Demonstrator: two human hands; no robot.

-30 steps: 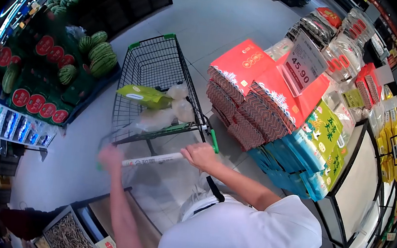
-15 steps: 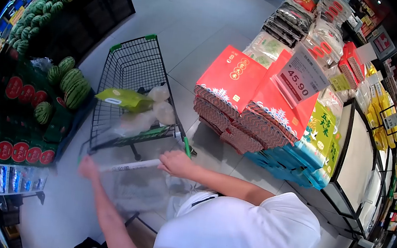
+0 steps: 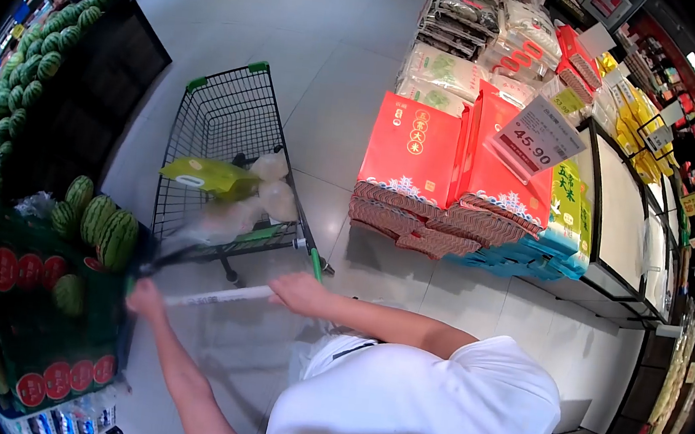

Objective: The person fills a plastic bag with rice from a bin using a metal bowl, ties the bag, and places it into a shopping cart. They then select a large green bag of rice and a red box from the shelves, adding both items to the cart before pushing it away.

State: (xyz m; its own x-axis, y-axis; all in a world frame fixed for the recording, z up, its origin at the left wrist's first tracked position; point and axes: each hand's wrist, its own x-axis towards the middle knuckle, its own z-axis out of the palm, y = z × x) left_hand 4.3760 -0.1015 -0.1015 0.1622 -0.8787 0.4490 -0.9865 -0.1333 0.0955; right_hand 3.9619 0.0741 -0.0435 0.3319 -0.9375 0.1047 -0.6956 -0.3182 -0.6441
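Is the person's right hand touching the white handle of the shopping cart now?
Touching. The head view shows the right hand curled over the white handle near its right end, with no gap visible between them.

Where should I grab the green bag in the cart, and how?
Probably by the left end, near the pale oval, reaching down from above. The green bag lies across the cart, with wire walls around it but an open top. Clear bags crowd its right end. I can't tell if the oval is a hole.
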